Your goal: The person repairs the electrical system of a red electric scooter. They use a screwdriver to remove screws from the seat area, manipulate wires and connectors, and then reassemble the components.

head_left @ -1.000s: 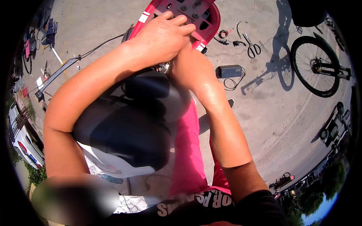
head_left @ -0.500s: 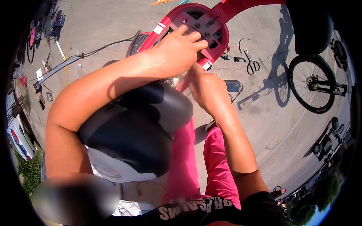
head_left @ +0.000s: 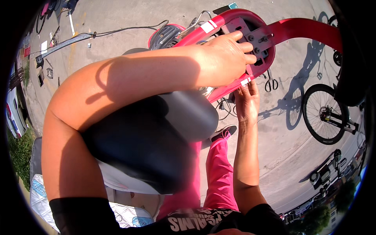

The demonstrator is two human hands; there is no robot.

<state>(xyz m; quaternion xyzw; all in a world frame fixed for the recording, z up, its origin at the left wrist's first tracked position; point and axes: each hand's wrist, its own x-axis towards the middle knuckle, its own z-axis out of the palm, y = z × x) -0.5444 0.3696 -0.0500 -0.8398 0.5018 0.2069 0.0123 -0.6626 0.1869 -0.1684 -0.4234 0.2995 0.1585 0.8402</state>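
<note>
My left hand (head_left: 229, 58) lies over the red frame (head_left: 196, 36), its separated fingers bent onto a metal bracket (head_left: 252, 39) with bolts; its thumb is hidden. My right hand (head_left: 246, 100) reaches up to the frame's lower right edge, fingertips curled against it near white stripes and partly hidden underneath. A red curved bar (head_left: 301, 31) extends right from the bracket. A black padded seat (head_left: 141, 137) is below my left forearm.
Scissors (head_left: 271, 84), cables (head_left: 225, 111) and small parts lie on the concrete. A bicycle wheel (head_left: 323, 113) stands at right, a white car (head_left: 15, 111) at far left. My foot (head_left: 223, 132) is beside the seat.
My right hand has moved from beside the left hand to the frame's lower edge, wrist turned. The red frame and left hand now appear farther right in the view.
</note>
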